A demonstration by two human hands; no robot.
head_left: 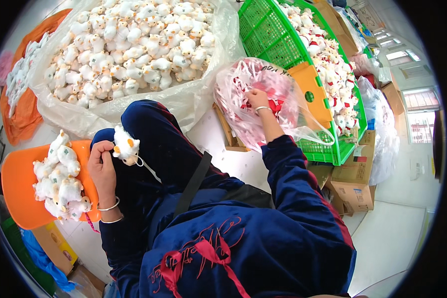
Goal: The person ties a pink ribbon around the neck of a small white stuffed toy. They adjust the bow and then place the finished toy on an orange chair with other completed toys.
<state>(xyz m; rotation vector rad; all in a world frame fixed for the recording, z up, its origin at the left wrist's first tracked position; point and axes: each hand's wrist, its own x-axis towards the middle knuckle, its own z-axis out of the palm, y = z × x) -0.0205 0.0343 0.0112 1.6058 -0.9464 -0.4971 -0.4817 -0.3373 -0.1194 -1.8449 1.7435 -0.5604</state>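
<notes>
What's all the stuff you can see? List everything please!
Big sack: one, clear, upper left
Sack toys: uncountable, white-orange, inside big sack
Orange sheet: one, orange, far left
Chair: one, orange, left
Chair toys: several, white, on chair
Lone toy: one, white-orange, left of centre
Crate: one, green, upper right
Crate toys: many, white-red, in crate
Small bag: one, clear, centre
Strips: many, pink-white-red, in small bag
Boxes: several, brown, right
Tracksuit: one, navy, bottom
Left grip: one, bare, at lone toy
Right grip: one, bare, at small bag
</notes>
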